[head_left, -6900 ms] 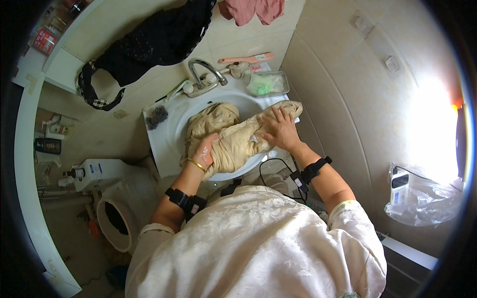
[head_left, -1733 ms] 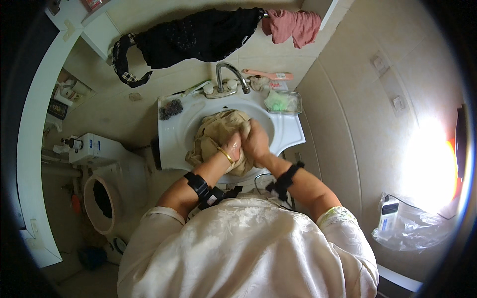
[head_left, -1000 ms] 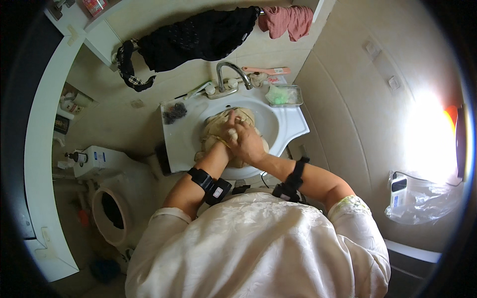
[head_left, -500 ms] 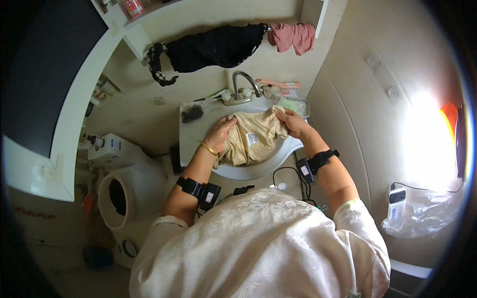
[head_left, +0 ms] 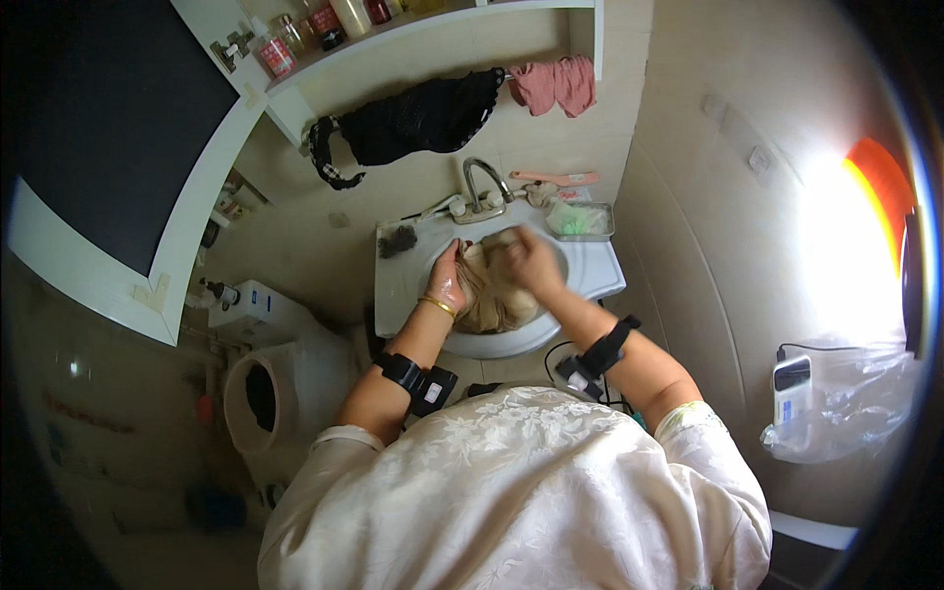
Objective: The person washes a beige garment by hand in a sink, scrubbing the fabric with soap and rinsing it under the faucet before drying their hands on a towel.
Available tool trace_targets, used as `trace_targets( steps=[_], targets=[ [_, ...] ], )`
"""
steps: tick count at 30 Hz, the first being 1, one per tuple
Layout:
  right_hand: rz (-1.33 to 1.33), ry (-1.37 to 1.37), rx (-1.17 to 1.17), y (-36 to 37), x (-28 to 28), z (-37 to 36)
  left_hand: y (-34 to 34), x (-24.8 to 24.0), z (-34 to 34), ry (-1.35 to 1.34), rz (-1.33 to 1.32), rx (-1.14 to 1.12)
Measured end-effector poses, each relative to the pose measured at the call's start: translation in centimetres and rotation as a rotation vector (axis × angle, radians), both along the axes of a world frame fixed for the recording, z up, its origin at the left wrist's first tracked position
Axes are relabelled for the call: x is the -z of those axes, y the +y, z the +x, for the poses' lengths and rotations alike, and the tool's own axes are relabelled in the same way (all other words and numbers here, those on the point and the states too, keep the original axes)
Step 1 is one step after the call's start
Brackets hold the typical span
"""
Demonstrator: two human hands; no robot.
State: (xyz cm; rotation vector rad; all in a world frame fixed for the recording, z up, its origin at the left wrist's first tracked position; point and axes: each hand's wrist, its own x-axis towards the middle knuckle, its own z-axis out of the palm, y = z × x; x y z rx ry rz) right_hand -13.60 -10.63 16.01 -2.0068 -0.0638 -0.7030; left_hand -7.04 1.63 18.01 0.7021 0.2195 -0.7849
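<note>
A wet-looking beige garment [head_left: 492, 310] lies bunched in the white sink [head_left: 521, 342]. At its left side, my left hand [head_left: 448, 282] is closed on a fold of it, the palm partly showing and glossy. My right hand [head_left: 532, 264] is over the right part of the cloth, its fingers curled in on the fabric and smeared by motion. The garment's lower part rests in the bowl, while its upper edge is partly hidden behind my right hand. A chrome faucet [head_left: 482, 187] stands just beyond both hands.
On the sink's back right sit a soap tray [head_left: 582, 221] and a pink-handled brush [head_left: 556, 179]. A dark clump [head_left: 398, 241] lies on the left ledge. Black clothing [head_left: 423, 123] and a pink cloth [head_left: 554, 86] hang above. A cabinet door [head_left: 202, 187] stands open at left.
The garment was spread between both hands above the sink; now it is bunched lower in the bowl. My right hand has moved left and inward, close to my left hand.
</note>
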Motion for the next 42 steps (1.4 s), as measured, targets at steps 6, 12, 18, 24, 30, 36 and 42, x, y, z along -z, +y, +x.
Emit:
trace_targets(
  steps=[6, 12, 18, 24, 30, 36, 42],
  targets=[
    [0.02, 0.523, 0.286, -1.9, -2.1, 2.8, -3.3, -0.4, -3.6, -0.27, 0.027, 0.274],
    [-0.172, 0.256, 0.227, 4.0, -3.1, 1.0, 0.5, 1.8, 1.8, -0.173, -0.111, 0.28],
    [-0.107, 0.51, 0.338, 3.3, -4.6, 3.3, -1.3, -1.7, -0.5, -0.197, 0.252, 0.196],
    [-0.223, 0.369, 0.317, 8.1, -5.8, 2.9, 1.2, 6.8, 6.8, -0.295, -0.474, 0.571],
    [-0.156, 0.563, 0.394, 3.8, -5.6, 4.3, 0.8, -1.9, -0.1, -0.27, 0.225, 0.376],
    [-0.482, 0.407, 0.232, 8.7, -3.3, 5.5, 4.0, 0.6, 4.5, -0.122, -0.101, 0.253],
    [-0.195, 0.402, 0.413, 5.4, -4.1, 6.8, 2.6, 1.8, 2.7, -0.269, 0.234, 0.224]
  ],
)
